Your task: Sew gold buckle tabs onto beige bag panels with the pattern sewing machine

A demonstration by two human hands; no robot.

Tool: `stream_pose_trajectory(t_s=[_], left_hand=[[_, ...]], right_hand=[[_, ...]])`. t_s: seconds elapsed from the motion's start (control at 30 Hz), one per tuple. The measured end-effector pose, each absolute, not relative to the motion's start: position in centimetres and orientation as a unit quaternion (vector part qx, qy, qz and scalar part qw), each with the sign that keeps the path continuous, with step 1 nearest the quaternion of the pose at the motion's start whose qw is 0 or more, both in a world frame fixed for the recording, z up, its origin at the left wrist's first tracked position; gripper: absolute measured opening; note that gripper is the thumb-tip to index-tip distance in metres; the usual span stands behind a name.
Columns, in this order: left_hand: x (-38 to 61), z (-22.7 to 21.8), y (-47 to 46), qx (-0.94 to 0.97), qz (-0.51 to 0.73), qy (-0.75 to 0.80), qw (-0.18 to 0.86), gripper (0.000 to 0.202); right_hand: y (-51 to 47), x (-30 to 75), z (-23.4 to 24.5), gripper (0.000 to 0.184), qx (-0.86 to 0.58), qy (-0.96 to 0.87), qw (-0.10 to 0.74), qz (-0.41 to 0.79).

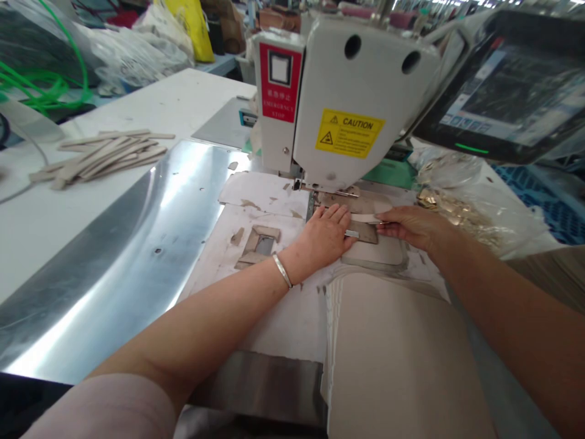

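My left hand (326, 235) lies palm down under the head of a sewing machine (365, 91), its fingers stretched over the work area. A small metal piece (351, 233) shows beside its thumb. My right hand (406, 225) pinches the right end of a narrow beige strip (364, 217), whose other end reaches my left fingers. Beneath the strip lie a grey-brown plate (368, 235) and a beige panel with rounded corners (388, 255). Closer to me is a stack of large beige sheets (402, 347).
Loose beige strips (109, 155) are piled on the white table (192, 91). A plastic bag (484, 213) with gold-coloured metal pieces stands right. A screen (516, 85) overhangs the right side. A square frame-shaped cutout (258, 245) marks the white sheet left of my hand.
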State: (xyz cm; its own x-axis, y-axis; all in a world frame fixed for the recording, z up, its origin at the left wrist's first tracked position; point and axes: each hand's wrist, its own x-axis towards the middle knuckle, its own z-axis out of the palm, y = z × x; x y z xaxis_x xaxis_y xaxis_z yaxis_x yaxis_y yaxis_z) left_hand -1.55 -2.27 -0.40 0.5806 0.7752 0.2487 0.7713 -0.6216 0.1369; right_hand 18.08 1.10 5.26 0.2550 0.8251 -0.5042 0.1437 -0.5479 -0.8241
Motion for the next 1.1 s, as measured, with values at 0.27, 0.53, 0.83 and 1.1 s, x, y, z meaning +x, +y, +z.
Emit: stream_pose_trajectory(t_s=[0.27, 0.53, 0.83, 1.1], left_hand=[[-1.7, -0.1, -2.5, 0.887, 0.136, 0.441, -0.008, 0.054], [1.1, -0.3, -2.0, 0.929, 0.156, 0.335, -0.026, 0.041], [-5.2, 0.5, -3.0, 0.903, 0.151, 0.401, -0.029, 0.04], [-5.7, 1.1, -4.5, 0.852, 0.145, 0.502, -0.038, 0.027]], right_hand=[[0.5, 17.6, 5.0, 0.03, -0.772, -0.414, 0.238, 0.419], [0.2, 17.8, 4.9, 0.027, -0.769, -0.435, 0.194, 0.427], [0.2, 18.8, 4.7, 0.022, -0.764, -0.446, 0.181, 0.431], [0.0, 18.6, 4.9, 0.023, -0.756, -0.444, 0.19, 0.441]])
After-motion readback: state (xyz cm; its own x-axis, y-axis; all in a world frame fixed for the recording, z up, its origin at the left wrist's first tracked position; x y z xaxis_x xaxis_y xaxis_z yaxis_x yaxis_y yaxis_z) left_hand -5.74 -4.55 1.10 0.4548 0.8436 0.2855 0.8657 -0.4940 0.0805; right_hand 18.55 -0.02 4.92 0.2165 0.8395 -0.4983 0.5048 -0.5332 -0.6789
